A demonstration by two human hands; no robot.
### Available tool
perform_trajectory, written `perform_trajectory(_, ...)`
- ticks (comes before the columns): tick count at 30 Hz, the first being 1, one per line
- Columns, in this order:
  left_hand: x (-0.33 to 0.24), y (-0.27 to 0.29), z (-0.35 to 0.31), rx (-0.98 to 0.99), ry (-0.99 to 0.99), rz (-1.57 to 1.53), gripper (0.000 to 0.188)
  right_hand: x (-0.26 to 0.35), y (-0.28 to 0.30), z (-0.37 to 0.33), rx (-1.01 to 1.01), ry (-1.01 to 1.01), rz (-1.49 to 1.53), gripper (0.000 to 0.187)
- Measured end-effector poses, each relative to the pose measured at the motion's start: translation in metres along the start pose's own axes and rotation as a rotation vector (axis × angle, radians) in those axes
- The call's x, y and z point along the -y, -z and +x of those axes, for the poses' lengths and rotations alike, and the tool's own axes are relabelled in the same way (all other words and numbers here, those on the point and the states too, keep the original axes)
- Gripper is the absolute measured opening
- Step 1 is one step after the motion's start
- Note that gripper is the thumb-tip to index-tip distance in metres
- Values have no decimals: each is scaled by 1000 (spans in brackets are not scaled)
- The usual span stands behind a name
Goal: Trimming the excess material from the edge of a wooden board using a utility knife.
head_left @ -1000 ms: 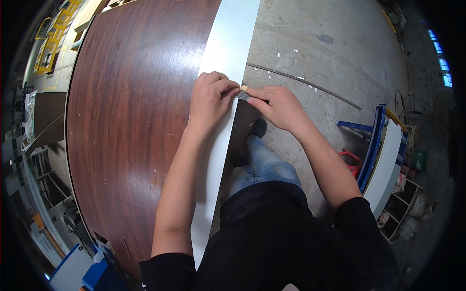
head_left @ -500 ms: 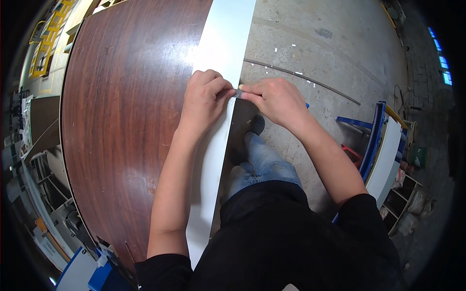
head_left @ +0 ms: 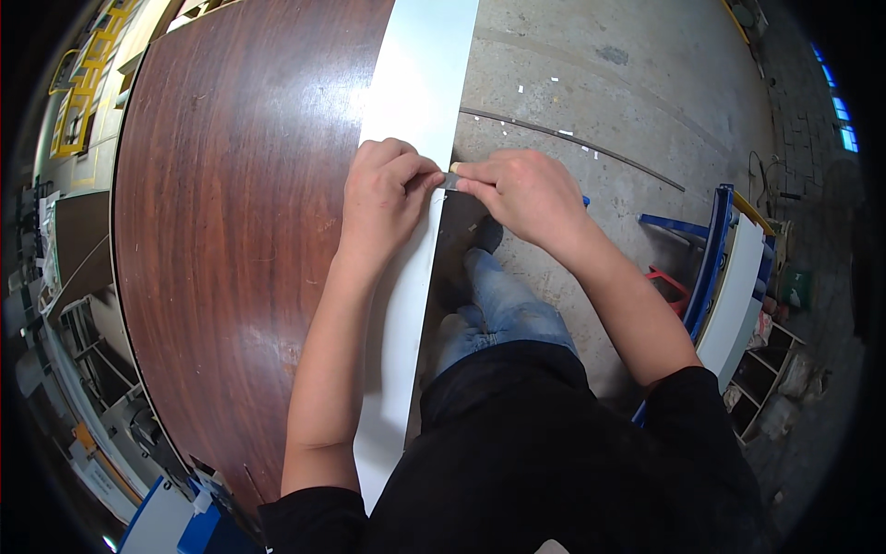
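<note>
A long white panel (head_left: 420, 83) lies along the right edge of the brown wood-grain table (head_left: 231, 203). Over the panel's outer edge, my left hand (head_left: 383, 194) is closed, thumb and fingertips pinching one end of a small flat grey piece (head_left: 450, 181). My right hand (head_left: 528, 192), just beyond the edge, pinches the other end. Something pale yellow shows at the right hand's fingertip; I cannot make out what it is. Most of the grey piece is hidden by my fingers, so its kind does not show.
Right of the table is a concrete floor (head_left: 554, 55) with a long thin dark strip (head_left: 591, 146) and several white scraps. Farther right stand a blue frame (head_left: 711, 268) holding pale panels and a shelf (head_left: 761, 369). A blue-and-white object (head_left: 152, 517) is at the lower left.
The view has shifted slightly, so table and panel appear a little farther left. Both hands keep their pinch at the panel edge, with only slight movement of the fingers.
</note>
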State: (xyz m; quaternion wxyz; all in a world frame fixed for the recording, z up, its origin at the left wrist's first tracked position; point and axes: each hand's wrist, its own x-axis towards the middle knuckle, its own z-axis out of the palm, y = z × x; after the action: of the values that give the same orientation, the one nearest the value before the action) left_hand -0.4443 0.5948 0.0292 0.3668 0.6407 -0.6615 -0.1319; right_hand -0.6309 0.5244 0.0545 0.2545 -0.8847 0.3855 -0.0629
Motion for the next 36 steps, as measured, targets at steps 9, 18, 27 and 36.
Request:
perform_trajectory(9,1,-2,6,-5,-24,42,9,-3,4,8,6,16,-53,23)
perform_trajectory(18,1,-2,6,-4,-16,16,11,-1,7,6,25,28,-49,22)
perform_trajectory(27,0,0,-1,5,-40,21,11,2,5,-1,15,64,-66,22)
perform_trajectory(36,-4,5,-16,32,-15,8,12,8,-1,-12,12,88,-63,21)
